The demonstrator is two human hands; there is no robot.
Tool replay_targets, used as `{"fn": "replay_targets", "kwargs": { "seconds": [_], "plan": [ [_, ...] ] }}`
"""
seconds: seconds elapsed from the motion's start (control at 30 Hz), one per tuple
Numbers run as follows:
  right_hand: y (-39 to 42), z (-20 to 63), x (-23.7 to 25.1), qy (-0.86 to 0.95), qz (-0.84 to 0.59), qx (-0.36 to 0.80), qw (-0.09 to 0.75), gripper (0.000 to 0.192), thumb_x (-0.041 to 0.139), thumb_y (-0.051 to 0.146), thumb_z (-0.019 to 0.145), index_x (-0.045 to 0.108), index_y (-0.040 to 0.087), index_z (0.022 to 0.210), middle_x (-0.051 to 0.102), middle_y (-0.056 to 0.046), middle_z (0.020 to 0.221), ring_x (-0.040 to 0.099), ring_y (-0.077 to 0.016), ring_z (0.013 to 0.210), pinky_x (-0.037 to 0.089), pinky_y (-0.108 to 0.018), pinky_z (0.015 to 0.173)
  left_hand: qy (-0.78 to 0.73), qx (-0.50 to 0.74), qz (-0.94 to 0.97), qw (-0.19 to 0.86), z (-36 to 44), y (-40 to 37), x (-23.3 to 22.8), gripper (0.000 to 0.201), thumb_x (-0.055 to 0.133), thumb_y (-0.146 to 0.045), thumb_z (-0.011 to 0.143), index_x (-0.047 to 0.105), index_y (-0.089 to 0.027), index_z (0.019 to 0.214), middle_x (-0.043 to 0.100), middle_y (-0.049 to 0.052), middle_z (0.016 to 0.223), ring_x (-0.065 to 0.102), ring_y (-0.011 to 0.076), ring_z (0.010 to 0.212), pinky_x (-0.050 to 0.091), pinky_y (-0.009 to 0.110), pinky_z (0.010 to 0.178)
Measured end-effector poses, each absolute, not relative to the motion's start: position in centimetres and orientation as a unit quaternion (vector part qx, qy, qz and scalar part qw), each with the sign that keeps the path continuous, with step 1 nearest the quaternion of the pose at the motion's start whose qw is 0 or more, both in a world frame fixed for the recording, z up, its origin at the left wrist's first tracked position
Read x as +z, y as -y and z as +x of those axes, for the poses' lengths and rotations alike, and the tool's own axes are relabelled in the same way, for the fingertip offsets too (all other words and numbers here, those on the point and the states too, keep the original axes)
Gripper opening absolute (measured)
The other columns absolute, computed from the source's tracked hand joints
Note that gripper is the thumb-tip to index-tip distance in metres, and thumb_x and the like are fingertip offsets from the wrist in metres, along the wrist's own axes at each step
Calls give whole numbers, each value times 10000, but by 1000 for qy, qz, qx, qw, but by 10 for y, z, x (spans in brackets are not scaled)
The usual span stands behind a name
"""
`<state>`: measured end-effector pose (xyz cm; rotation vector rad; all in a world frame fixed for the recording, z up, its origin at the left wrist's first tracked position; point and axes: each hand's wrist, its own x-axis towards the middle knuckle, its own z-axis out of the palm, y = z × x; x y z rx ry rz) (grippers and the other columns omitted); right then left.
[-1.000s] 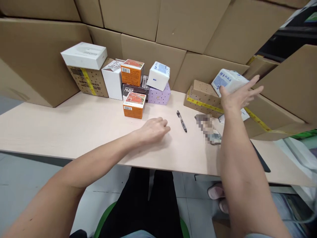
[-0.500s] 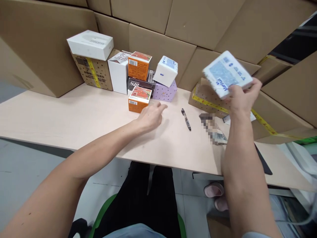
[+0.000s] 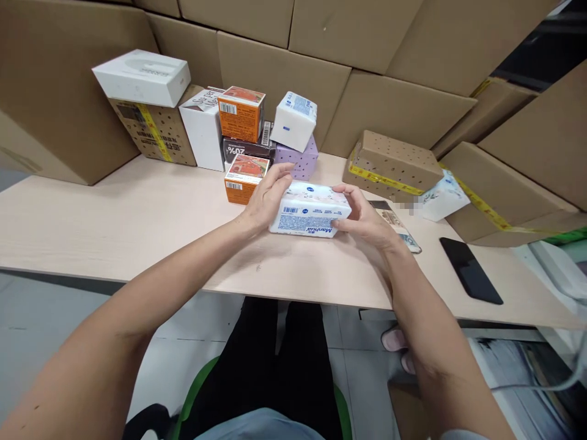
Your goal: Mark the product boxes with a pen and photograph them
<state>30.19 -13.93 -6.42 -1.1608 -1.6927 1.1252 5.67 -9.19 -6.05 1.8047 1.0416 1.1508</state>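
A white and blue pack of tissues [image 3: 309, 214] marked "Manhua" rests at the middle of the table, its printed side facing me. My right hand [image 3: 362, 217] grips its right end, thumb on the front and fingers over the top. Against the left end presses my left hand [image 3: 268, 201], with its fingers reaching behind the pack. Just left of that hand stands an orange box [image 3: 243, 183]. Behind the pack, a second tissue pack [image 3: 296, 121] leans tilted on a purple box [image 3: 298, 157].
Another orange box [image 3: 241, 114] sits on a dark box [image 3: 247, 150] beside a tall white box [image 3: 202, 131]. A flat white box [image 3: 142, 76] lies on a taped carton [image 3: 153, 131]. At right are a speckled carton [image 3: 394, 162], a banknote [image 3: 397, 226] and a black phone [image 3: 471, 269].
My right hand has brought the tissue pack down from the upper right to the table's middle and turned it. My left hand has met its left end. The pen is now hidden.
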Motion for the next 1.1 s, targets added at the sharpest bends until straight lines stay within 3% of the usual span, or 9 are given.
{"fn": "replay_targets", "kwargs": {
  "seconds": [0.13,0.2,0.33,0.5,0.57,0.67,0.83,0.93,1.1],
  "plan": [
    [140,305,-56,683,-467,444,343,1100,870,329,621,283,322,1551,426,-98,1514,452,-329,1372,517,-442,1034,-385,350,713,470,46,89,-52,527,403,-409,924,415,-241,1423,514,103,1430,522,273,1317,486,459,1040],
    [141,304,-55,683,-476,442,336,1151,879,333,614,251,303,1578,443,-110,1508,450,-344,1378,519,-453,1036,-351,283,759,470,35,87,-46,643,529,-469,876,375,-279,1471,458,104,1484,505,291,1335,491,455,1039],
    [142,303,-56,657,-489,446,361,1103,852,347,664,247,308,1585,581,-101,1383,552,-324,1285,526,-473,1025,-313,196,846,385,19,87,-33,991,828,-431,614,359,-315,1479,448,110,1486,488,342,1334,477,485,1053],
    [140,301,-58,595,-526,450,409,754,721,486,829,411,329,1498,712,-63,1131,668,-275,1073,570,-470,934,-368,231,774,460,27,91,-32,713,665,-411,780,386,-230,1411,623,115,1294,636,273,1144,555,419,919],
    [139,301,-60,595,-529,450,404,577,672,551,860,556,315,1375,721,-67,1104,671,-273,1042,583,-469,894,-393,223,761,466,30,91,-36,695,627,-422,815,365,-234,1431,654,115,1270,656,266,1109,561,406,893],
    [137,301,-63,613,-536,426,393,486,635,610,870,660,290,1234,717,-70,1131,663,-263,1023,591,-447,859,-421,222,765,433,32,88,-44,746,610,-456,837,307,-259,1489,637,115,1319,650,272,1122,552,407,908],
    [136,306,-60,636,-535,389,399,482,614,603,886,637,314,1271,681,-52,1240,664,-220,992,594,-362,781,-405,270,790,374,34,86,-48,635,530,-478,905,388,-221,1469,542,124,1417,581,280,1206,509,433,981],
    [139,313,-53,639,-522,414,385,519,657,550,870,603,315,1330,658,-62,1309,648,-229,1094,584,-369,861,-363,252,800,405,33,86,-45,625,517,-540,912,425,-216,1438,556,132,1375,595,265,1168,520,414,957],
    [142,320,-50,677,-504,424,329,921,844,316,681,434,333,1506,510,-79,1509,565,-287,1270,558,-431,973,-368,167,860,311,24,86,-41,849,794,-486,651,415,-292,1386,469,116,1382,553,288,1183,517,416,957]
  ]
}}
